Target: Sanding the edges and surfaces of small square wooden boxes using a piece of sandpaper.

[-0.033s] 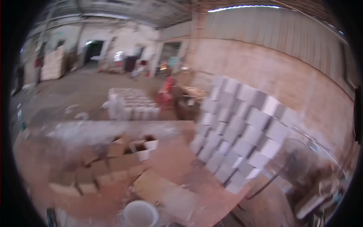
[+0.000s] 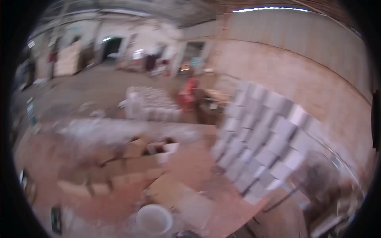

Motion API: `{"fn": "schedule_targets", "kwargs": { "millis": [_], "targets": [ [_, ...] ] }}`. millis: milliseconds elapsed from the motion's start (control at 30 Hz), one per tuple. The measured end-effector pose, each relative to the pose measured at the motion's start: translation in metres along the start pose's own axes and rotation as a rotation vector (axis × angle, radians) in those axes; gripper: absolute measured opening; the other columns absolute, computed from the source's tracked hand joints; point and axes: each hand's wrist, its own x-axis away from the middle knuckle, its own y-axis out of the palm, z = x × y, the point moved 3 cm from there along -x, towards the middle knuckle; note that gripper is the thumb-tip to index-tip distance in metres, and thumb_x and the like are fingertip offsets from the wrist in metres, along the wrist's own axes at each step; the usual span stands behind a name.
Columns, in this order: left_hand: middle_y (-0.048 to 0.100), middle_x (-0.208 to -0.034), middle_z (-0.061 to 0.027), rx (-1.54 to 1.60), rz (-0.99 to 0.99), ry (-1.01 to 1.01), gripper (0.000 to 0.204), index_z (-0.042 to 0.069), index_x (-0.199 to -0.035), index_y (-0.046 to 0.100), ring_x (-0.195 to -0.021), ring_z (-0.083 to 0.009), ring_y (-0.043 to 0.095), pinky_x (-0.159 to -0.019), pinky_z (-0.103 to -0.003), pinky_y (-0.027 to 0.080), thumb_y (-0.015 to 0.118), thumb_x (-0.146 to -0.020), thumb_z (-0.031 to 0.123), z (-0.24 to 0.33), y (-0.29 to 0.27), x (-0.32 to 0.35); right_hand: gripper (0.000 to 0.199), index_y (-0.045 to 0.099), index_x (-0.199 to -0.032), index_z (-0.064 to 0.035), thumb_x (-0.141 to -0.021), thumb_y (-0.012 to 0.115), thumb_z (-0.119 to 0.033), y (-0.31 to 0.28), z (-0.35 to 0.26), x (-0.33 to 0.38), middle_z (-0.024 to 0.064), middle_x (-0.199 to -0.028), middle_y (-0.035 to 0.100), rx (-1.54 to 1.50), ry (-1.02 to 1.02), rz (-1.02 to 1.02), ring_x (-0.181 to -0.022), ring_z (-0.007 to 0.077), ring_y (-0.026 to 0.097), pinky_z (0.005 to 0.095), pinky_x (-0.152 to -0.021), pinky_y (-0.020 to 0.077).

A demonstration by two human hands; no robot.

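Neither of the hands is showing, while a white bucket [image 2: 154, 219] is sitting by flattened cardboard [image 2: 131, 166] near stacked grey blocks [image 2: 264, 139].

Blurred view across a large workshop. A tall stack of pale grey blocks [image 2: 264, 139] leans against the right-hand wall [image 2: 301, 67]. Flattened brown cardboard boxes [image 2: 119, 166] lie on the reddish floor [image 2: 194, 162], with a white bucket [image 2: 154, 219] near the lower edge. Farther back stands a cluster of white containers [image 2: 151, 104], just beside something red [image 2: 188, 95] too blurred to identify. No hands are visible.
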Motion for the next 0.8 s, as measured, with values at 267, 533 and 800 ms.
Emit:
{"fn": "schedule_targets", "kwargs": {
  "millis": [267,533,800],
  "targets": [
    [0.066,-0.107,-0.0130,0.002,0.491,-0.781,0.033,0.008,-0.113,0.062,-0.097,-0.0340,0.062,-0.081,-0.044,0.052,0.068,-0.081,0.015,-0.064,-0.010,0.091,0.062,0.032,-0.148,-0.0072,-0.095,0.062,-0.015,0.030,0.003,-0.022,0.0161,-0.146,0.047,0.238,0.410,0.248,-0.128,0.0300,0.051,0.0451,-0.106,0.0457],
    [0.067,-0.114,-0.0134,-0.005,0.414,-0.972,0.038,0.008,-0.118,0.060,-0.101,-0.0346,0.064,-0.083,-0.045,0.053,0.062,-0.080,0.009,-0.165,-0.010,0.137,0.057,0.036,-0.143,-0.0038,-0.093,0.062,-0.012,0.031,0.012,-0.034,0.0182,-0.143,0.049,0.294,0.547,0.343,-0.125,0.0300,0.053,0.0429,-0.105,0.0463],
    [0.067,-0.107,-0.0161,0.138,0.692,-1.541,0.022,0.010,-0.105,0.062,-0.094,-0.0394,0.064,-0.079,-0.050,0.051,0.060,-0.091,0.027,-0.202,0.011,0.123,0.052,0.041,-0.138,-0.0004,-0.091,0.062,-0.010,-0.060,0.037,-0.013,0.0203,-0.140,0.052,-0.497,0.701,0.655,-0.122,0.0300,0.056,0.0407,-0.105,0.0469]
  ]
}}
